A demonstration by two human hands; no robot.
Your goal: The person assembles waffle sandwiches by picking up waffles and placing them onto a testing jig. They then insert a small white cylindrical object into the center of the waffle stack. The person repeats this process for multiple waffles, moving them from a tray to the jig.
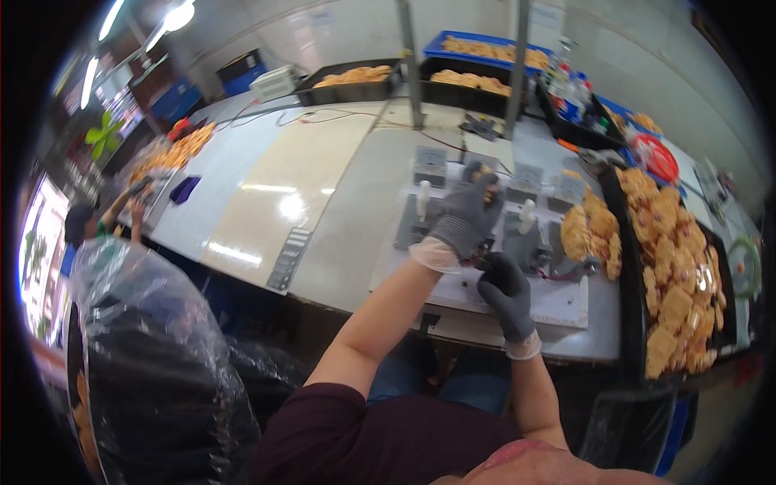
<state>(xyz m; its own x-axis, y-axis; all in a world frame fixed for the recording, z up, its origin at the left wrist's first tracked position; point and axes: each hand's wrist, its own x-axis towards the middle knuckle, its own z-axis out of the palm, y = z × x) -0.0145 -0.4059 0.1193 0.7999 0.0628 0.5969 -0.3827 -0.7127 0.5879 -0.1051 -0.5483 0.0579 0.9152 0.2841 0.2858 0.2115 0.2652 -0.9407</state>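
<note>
My left hand, in a grey glove over a clear one, is bent over a white test fixture on the bench. Tan bits show between its closed fingers; most of what it grips is hidden. Close below and to the right, my gloved right hand has its fingers drawn together near a small dark part I cannot make out. The fixture carries small panel meters, upright white-handled toggle clamps and wires. Flat tan pieces are heaped on its right side.
A long black tray of tan pieces flanks the right side. More trays stand at the back, near metal posts and a bin of bottles. At far left a person works beside a plastic-covered chair.
</note>
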